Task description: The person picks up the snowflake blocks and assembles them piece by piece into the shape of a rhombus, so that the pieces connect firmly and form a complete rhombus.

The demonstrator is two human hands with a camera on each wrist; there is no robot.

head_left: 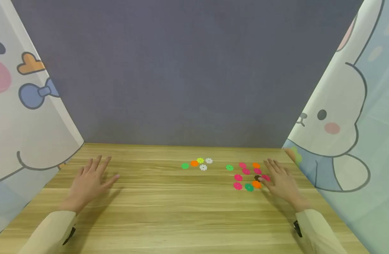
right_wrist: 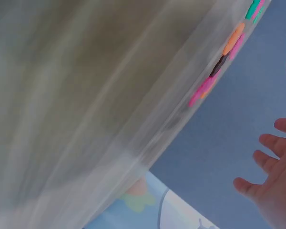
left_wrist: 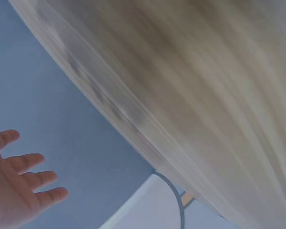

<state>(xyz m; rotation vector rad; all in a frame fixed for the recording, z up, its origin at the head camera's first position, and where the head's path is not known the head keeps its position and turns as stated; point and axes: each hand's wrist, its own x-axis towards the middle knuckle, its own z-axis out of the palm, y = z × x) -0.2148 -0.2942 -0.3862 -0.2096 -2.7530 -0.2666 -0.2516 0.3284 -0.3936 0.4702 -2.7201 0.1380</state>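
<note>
My left hand [head_left: 90, 181] hovers palm down over the left side of the wooden table, its fingers spread and nothing in them. Over on the right, my right hand [head_left: 281, 181] is held above the table with its fingers extended. Its thumb overlaps a black notched disc [head_left: 257, 178] in the head view. Around that lie several flat flower-shaped discs: a pink disc [head_left: 238, 177], an orange disc [head_left: 256, 184], a dark green disc [head_left: 249, 187] and a light green disc [head_left: 229, 167]. In the right wrist view the fingers [right_wrist: 271, 145] hold nothing.
A smaller group lies mid-table toward the back: a green disc [head_left: 185, 166], an orange disc [head_left: 194, 163], a yellow disc [head_left: 200, 160] and a white disc [head_left: 203, 167]. A dark grey panel [head_left: 181, 77] rises behind the wooden table [head_left: 169, 218]. Cartoon-printed curtains [head_left: 334, 158] flank both sides.
</note>
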